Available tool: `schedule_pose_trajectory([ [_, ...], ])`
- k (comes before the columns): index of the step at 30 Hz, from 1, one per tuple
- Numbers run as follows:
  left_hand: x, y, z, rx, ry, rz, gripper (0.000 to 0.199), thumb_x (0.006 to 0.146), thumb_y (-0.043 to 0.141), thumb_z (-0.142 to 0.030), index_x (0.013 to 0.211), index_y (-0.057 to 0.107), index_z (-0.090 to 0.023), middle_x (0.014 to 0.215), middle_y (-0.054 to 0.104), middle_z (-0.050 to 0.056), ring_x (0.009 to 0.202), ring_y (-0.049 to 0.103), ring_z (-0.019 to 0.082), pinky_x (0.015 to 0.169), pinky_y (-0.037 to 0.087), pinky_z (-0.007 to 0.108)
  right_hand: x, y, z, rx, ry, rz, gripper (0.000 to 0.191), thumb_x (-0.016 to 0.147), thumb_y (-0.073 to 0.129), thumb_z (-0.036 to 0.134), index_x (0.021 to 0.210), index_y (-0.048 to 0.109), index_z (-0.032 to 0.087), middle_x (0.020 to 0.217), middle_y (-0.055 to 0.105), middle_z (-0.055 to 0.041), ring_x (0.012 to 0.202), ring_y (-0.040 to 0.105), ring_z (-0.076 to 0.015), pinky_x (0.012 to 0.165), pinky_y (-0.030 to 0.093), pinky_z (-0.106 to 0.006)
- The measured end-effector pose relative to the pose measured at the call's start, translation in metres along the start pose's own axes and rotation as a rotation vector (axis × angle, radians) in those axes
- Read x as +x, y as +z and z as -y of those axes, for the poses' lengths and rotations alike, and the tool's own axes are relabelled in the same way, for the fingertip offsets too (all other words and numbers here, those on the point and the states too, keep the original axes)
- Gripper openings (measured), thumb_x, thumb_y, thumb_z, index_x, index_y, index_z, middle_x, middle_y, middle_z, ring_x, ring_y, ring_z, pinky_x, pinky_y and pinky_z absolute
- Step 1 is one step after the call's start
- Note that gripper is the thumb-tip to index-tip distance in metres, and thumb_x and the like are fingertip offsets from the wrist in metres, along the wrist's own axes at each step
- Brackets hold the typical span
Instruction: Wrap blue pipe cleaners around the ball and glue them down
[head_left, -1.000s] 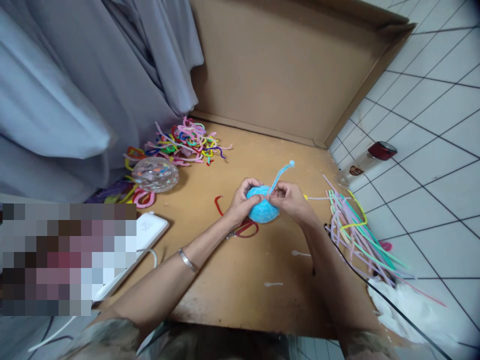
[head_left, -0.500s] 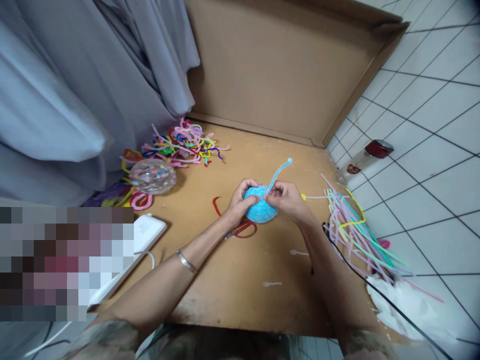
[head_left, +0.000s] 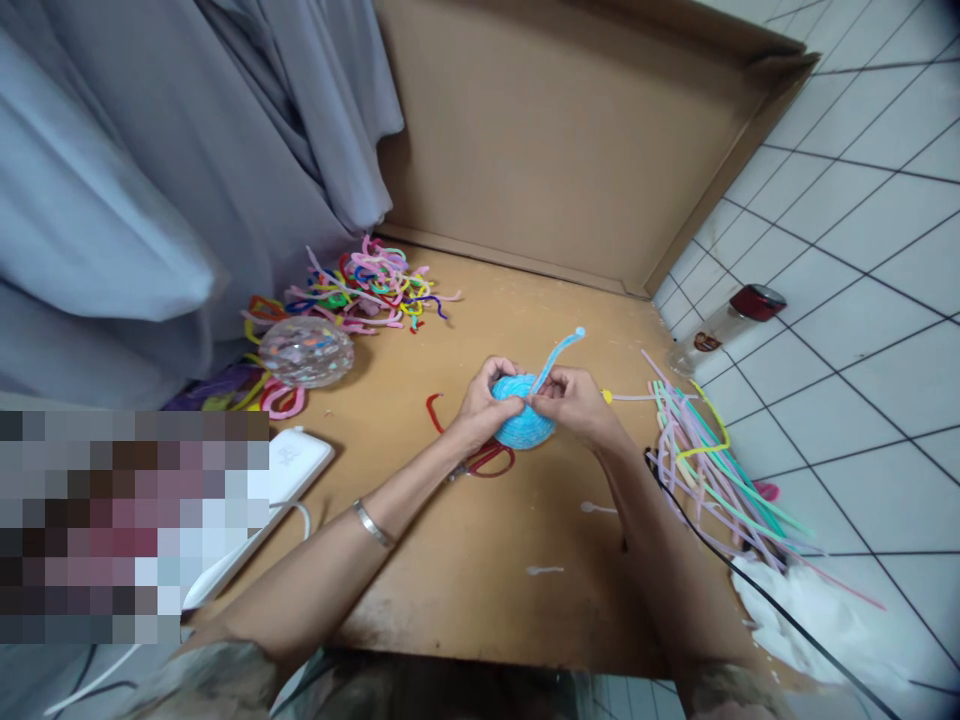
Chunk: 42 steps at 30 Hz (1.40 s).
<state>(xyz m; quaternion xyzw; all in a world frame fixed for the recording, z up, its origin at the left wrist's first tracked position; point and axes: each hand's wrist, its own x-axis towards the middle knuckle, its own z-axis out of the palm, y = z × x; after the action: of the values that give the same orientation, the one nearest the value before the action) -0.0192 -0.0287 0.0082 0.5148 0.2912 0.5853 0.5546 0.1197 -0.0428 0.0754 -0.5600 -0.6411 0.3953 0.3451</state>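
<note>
Tan surface (head_left: 465, 560) carries the work near its middle: a rounded blue coil (head_left: 525, 425), held between both hands above or against it; contact with the surface cannot be confirmed. Left hand (head_left: 484, 405) is partly closed round the coil's side, thumb on top. Right hand (head_left: 577, 400) is closed in a pinch at the base of the blue strand (head_left: 559, 352), whose free end points up and away.

Risks, as judged: a loose thumb could let the rounds spring apart; a hard pull on the strand could distort the dome; uneven pressure could leave gaps between rounds. Red-handled scissors (head_left: 491, 462) lie just beside and partly beneath the coil and could snag it or nick a finger if the hands drop. Black cable (head_left: 787, 610) crosses the right side and could catch the forearm or drag the loose stems (head_left: 701, 470).

Farther out: a tangled multicoloured pile (head_left: 375, 285) and a clear ball (head_left: 306, 352) at the far left; a white device (head_left: 300, 455) at the left edge; crumpled white material (head_left: 810, 620) at the near right; a red-lidded bottle (head_left: 757, 300) beyond the stems. Cardboard (head_left: 525, 150) backs the surface, grey cloth (head_left: 150, 180) hangs left, white tiles (head_left: 900, 400) show right.
</note>
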Motion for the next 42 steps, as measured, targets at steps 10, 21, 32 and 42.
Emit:
schedule_pose_trajectory([
  [10,-0.002,-0.001,0.000,-0.036,-0.010,0.027,0.036,0.055,0.066,-0.019,0.086,0.047,-0.019,0.095,0.055,0.001,0.092,0.055,0.016,0.085,0.042,0.028,0.001,0.004,-0.007,-0.109,0.015,-0.018,0.013,0.055,0.059,0.027,0.061,0.051,0.019,0.053,0.042,0.0057,0.053,0.038,-0.0090,0.051,0.030,-0.024],
  [21,-0.001,-0.004,0.002,-0.048,-0.001,0.101,0.039,0.057,0.069,-0.025,0.088,0.046,-0.020,0.096,0.055,0.002,0.093,0.053,0.017,0.080,0.042,0.028,-0.001,-0.026,-0.007,-0.025,-0.236,0.186,0.020,0.071,0.064,0.029,0.087,0.066,0.018,0.091,0.061,-0.0053,0.082,0.055,-0.0166,0.072,0.044,-0.029],
  [32,0.000,-0.006,-0.004,0.131,-0.042,-0.039,0.037,0.055,0.065,-0.023,0.088,0.048,-0.020,0.101,0.053,0.003,0.099,0.051,0.020,0.088,0.040,0.031,-0.004,-0.027,-0.007,-0.179,-0.132,0.175,0.023,0.069,0.065,0.034,0.084,0.058,0.018,0.066,0.048,0.0042,0.059,0.042,-0.0100,0.054,0.034,-0.023],
  [42,-0.006,0.004,0.000,0.067,-0.110,-0.068,0.033,0.058,0.064,-0.025,0.086,0.048,-0.021,0.093,0.053,0.000,0.084,0.052,0.015,0.073,0.042,0.027,-0.016,-0.028,0.009,-0.332,-0.168,0.137,0.024,0.069,0.066,0.032,0.088,0.060,0.018,0.069,0.055,0.0026,0.062,0.048,-0.0111,0.058,0.035,-0.023],
])
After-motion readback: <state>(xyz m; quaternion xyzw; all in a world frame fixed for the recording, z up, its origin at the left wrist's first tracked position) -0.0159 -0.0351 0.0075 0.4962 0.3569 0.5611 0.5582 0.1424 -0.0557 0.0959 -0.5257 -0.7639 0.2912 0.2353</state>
